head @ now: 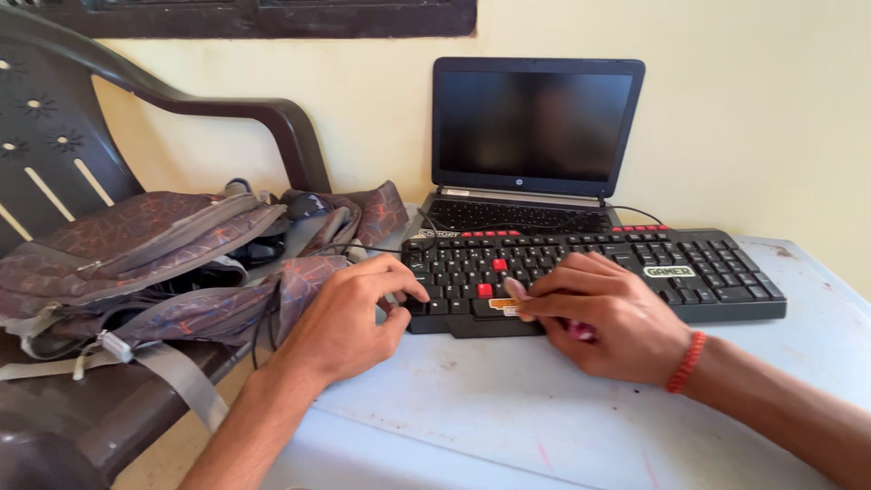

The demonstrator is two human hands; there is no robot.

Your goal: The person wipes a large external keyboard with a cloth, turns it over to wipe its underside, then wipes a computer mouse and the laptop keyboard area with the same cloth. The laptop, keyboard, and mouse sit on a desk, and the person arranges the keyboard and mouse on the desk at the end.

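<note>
A black keyboard (689, 272) with several red keys lies on a pale table (508, 399). My left hand (349, 318) grips the keyboard's front left corner, thumb under the edge and fingers on the keys. My right hand (603, 318) rests over the keyboard's front middle, fingers curled. It pinches a small pink object (515, 289) against the keys; more pink shows under the palm. A red bead bracelet (687, 361) is on my right wrist. Behind the keyboard stands an open black laptop (535, 127) with a dark screen.
A dark plastic chair (54, 136) stands left of the table. On its seat lies an open grey patterned backpack (154, 263) with loose straps. A black cable (363, 247) runs from the keyboard toward the bag. A cream wall (753, 109) is right behind the laptop.
</note>
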